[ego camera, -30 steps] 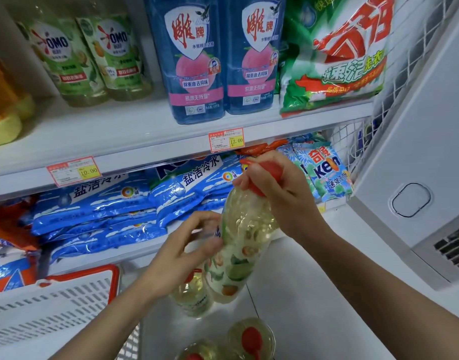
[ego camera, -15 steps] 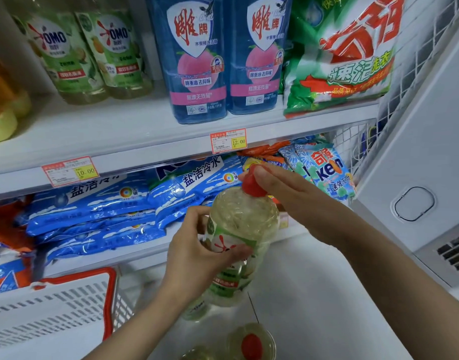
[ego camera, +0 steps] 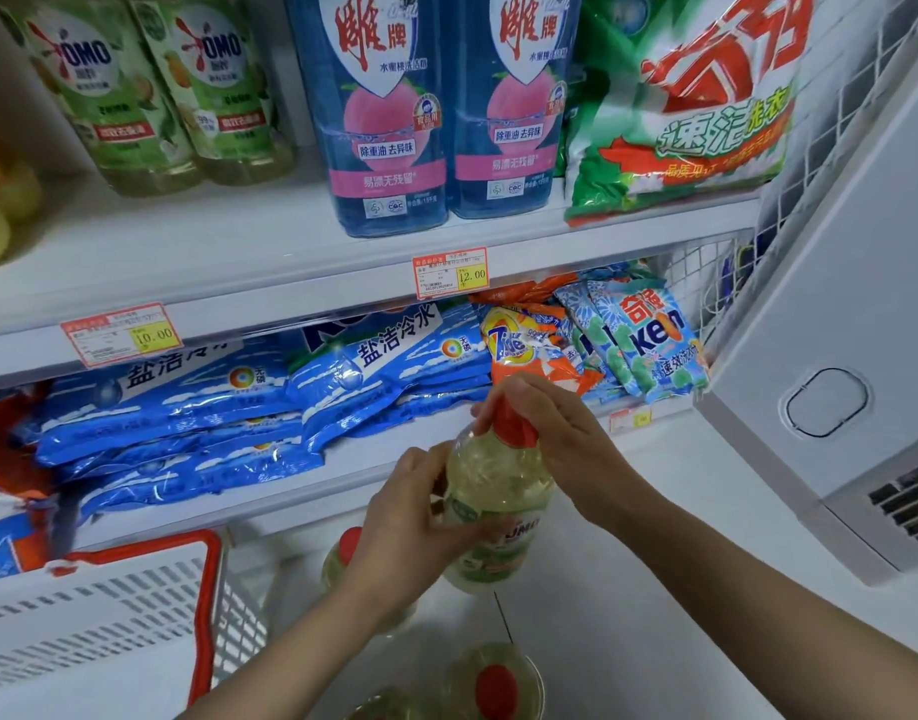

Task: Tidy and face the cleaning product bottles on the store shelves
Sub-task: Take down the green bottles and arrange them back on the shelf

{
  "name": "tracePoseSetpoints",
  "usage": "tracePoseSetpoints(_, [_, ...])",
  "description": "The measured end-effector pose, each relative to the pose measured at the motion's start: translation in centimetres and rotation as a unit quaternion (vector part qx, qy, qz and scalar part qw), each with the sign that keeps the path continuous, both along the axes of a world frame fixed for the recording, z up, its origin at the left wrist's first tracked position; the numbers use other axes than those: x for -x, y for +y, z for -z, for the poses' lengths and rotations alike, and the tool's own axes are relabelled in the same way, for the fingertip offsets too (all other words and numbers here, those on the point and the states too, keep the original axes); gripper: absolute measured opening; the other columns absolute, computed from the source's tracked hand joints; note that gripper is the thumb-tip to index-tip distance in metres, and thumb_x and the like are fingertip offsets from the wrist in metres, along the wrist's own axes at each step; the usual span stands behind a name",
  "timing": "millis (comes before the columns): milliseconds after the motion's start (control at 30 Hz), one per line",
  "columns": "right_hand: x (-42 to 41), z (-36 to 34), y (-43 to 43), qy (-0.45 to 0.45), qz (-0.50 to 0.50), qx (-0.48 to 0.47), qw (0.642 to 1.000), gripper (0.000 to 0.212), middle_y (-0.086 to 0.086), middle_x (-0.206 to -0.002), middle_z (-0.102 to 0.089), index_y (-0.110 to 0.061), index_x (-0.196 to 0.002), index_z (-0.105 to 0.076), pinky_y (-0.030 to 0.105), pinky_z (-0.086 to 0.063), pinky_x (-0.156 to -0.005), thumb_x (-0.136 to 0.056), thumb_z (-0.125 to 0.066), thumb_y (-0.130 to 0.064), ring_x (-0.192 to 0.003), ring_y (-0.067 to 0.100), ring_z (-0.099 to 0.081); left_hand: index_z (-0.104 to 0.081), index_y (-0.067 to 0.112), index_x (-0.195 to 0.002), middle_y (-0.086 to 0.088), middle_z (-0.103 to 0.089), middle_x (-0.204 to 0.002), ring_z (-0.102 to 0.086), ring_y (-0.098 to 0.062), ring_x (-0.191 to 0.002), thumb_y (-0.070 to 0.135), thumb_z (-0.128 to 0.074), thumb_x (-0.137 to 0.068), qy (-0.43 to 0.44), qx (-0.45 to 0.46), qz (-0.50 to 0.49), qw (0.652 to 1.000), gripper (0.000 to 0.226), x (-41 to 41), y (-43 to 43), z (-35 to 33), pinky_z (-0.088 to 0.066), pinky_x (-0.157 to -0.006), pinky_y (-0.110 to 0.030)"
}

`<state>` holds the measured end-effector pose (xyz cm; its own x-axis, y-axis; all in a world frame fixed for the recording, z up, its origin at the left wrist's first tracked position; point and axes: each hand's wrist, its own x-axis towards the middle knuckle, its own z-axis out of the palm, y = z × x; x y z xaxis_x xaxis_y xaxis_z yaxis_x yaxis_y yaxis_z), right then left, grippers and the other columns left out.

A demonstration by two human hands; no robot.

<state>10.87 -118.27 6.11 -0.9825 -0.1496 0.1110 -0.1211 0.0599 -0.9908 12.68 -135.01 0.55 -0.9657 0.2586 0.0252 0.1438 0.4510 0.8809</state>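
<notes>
A: What changed?
B: Over the spare bottle (ego camera: 493, 688), the held bottle (ego camera: 498, 485) went from tilted to nearly upright. The right hand (ego camera: 560, 439) closed round its red cap (ego camera: 514, 428), and the left hand (ego camera: 410, 522) wrapped the body.
A: Meaning? Look?
B: Probably mid-facing. It was clear with yellowish liquid, label half-turned, held in front of the blue bags (ego camera: 186, 418).

Two bare arms in shot, and that's all of the person we get. The left hand (ego camera: 410, 517) is bare, fingers slim, knuckles smooth, and the left forearm (ego camera: 301, 652) runs bare right down to the bottom edge. Same on the other side: the right hand (ego camera: 560, 433) is bare too, a short plain nail (ego camera: 517, 387) showing on one fingertip, and the right forearm (ego camera: 747, 579), slender and bare, carries on to the lower right corner. Both wrists are bare as well.
</notes>
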Motion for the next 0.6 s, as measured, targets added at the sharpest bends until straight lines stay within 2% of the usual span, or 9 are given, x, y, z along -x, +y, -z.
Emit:
tracePoseSetpoints(67, [0.3,2.0,0.5,-0.007,-0.011,-0.019,1.0,0.032,0.011,-0.086,-0.067,-0.017,-0.08,-0.064,0.043,-0.05,-0.088,-0.095,-0.041,-0.032,-0.097,0.038,-0.061,-0.06,0.055,-0.105,0.014,-0.064,-0.105,-0.066,-0.007,-0.095,0.066,-0.075,-0.056,-0.067,-0.019,0.039,0.997,0.052,0.6,-0.3,1.0,-0.056,-0.084,-0.042])
tracePoseSetpoints(133, [0.4,4.3,0.8,-0.008,-0.02,-0.035,0.999,0.035,0.014,-0.084,-0.065,-0.014,-0.08,-0.064,0.039,-0.051,-0.075,-0.095,-0.043,-0.038,-0.085,0.036,-0.062,-0.062,0.043,-0.112,0.012,-0.069,-0.108,-0.067,-0.01,-0.095,0.066,-0.073,-0.062,-0.097,0.026,0.071,0.992,0.056,1.1,-0.1,2.0,-0.055,-0.086,-0.041])
tracePoseSetpoints(200, [0.2,6.7,1.1,-0.017,-0.021,-0.025,0.999,0.038,0.014,-0.081,-0.064,-0.012,-0.079,-0.064,0.023,-0.046,-0.063,-0.093,-0.044,-0.039,-0.067,0.022,-0.055,-0.051,0.038,-0.126,0.01,-0.069,-0.112,-0.065,-0.014,-0.101,0.065,-0.071,-0.07,-0.052,0.185,0.101,0.976,0.065,1.7,0.3,3.2,-0.052,-0.087,-0.038])
tracePoseSetpoints(267, [0.0,9.0,1.4,-0.038,-0.012,-0.017,0.999,0.038,0.013,-0.079,-0.064,-0.012,-0.077,-0.065,0.017,-0.043,-0.06,-0.093,-0.046,-0.04,-0.063,0.009,-0.052,-0.042,0.033,-0.134,0.005,-0.067,-0.118,-0.061,-0.019,-0.109,0.066,-0.069,-0.073,-0.012,0.305,0.107,0.946,0.074,2.4,0.7,4.6,-0.049,-0.089,-0.037])
tracePoseSetpoints(367, [-0.2,12.0,1.7,-0.071,-0.004,-0.016,0.997,0.035,0.005,-0.069,-0.059,-0.011,-0.074,-0.063,0.018,-0.041,-0.054,-0.097,-0.046,-0.031,-0.058,0.007,-0.05,-0.047,0.032,-0.128,0.004,-0.065,-0.118,-0.057,-0.019,-0.111,0.075,-0.065,-0.067,0.0,0.395,0.123,0.91,0.077,3.1,1.6,6.6,-0.046,-0.093,-0.038])
tracePoseSetpoints(467, [0.1,13.3,1.2,-0.088,0.014,0.003,0.996,0.04,-0.007,-0.058,-0.048,-0.028,-0.065,-0.053,0.016,-0.036,-0.048,-0.103,-0.042,-0.029,-0.05,0.003,-0.043,-0.049,0.031,-0.129,0.0,-0.062,-0.117,-0.057,-0.022,-0.109,0.068,-0.069,-0.07,-0.011,0.446,0.13,0.886,0.072,3.1,2.3,7.8,-0.045,-0.093,-0.036])
tracePoseSetpoints(533, [0.9,13.3,0.6,-0.084,0.029,0.002,0.996,0.04,-0.01,-0.056,-0.044,-0.028,-0.064,-0.046,0.013,-0.033,-0.05,-0.103,-0.043,-0.029,-0.049,0.0,-0.04,-0.047,0.028,-0.133,-0.003,-0.061,-0.118,-0.058,-0.024,-0.11,0.063,-0.07,-0.073,-0.002,0.472,0.13,0.872,0.073,3.0,2.5,8.0,-0.044,-0.093,-0.034])
tracePoseSetpoints(600, [1.5,13.3,0.2,-0.077,0.021,-0.011,0.997,0.036,-0.011,-0.058,-0.043,-0.024,-0.064,-0.044,0.016,-0.034,-0.056,-0.098,-0.045,-0.036,-0.054,0.0,-0.04,-0.045,0.026,-0.135,-0.004,-0.062,-0.118,-0.058,-0.024,-0.111,0.067,-0.067,-0.074,0.011,0.496,0.136,0.858,0.076,2.8,2.4,7.8,-0.043,-0.095,-0.033])
